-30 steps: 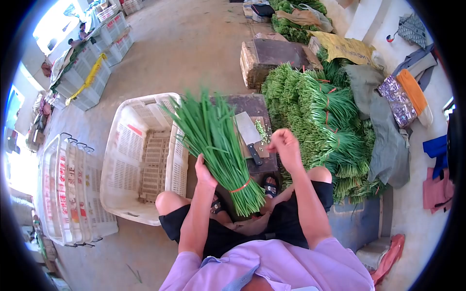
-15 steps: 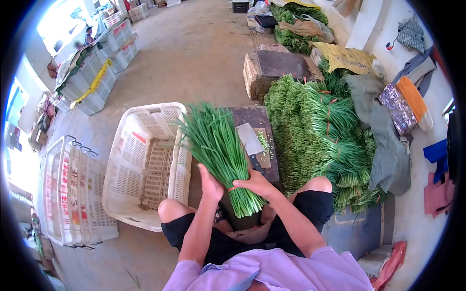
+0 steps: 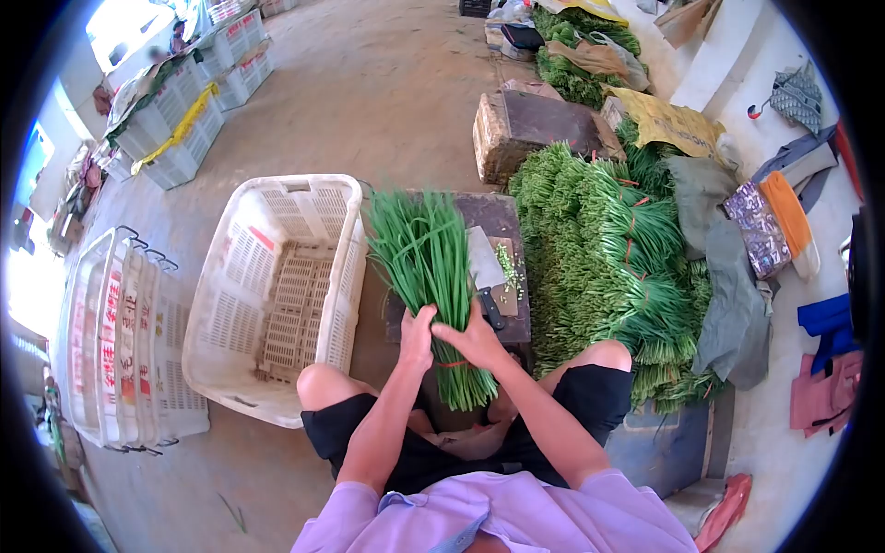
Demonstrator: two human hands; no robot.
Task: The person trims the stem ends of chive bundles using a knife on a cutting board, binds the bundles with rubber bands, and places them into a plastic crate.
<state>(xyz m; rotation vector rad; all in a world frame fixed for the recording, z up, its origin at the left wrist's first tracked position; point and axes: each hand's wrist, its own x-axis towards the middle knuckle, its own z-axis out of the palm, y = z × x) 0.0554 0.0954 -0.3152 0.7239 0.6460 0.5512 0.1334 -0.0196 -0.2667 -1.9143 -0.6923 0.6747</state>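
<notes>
A bundle of garlic chives stands tilted above my lap, leaves pointing away from me and cut ends toward me. A red band circles it near the cut ends. My left hand grips the bundle from the left, fingers wrapped behind it. From the right, my right hand clasps it with the thumb across the front. Just beyond, a dark low board carries a cleaver with a black handle. Beside the cleaver, chopped pale stem ends lie on a small cutting board.
On the left stands a large white plastic crate, with stacked crates farther left. A tall pile of banded chives rises at my right, partly under grey cloth. A brown box sits beyond the board.
My left hand has gone from an open palm beside the bundle to gripping it. The right hand has slid up the bundle, which now stands straighter. The view has shifted slightly.
</notes>
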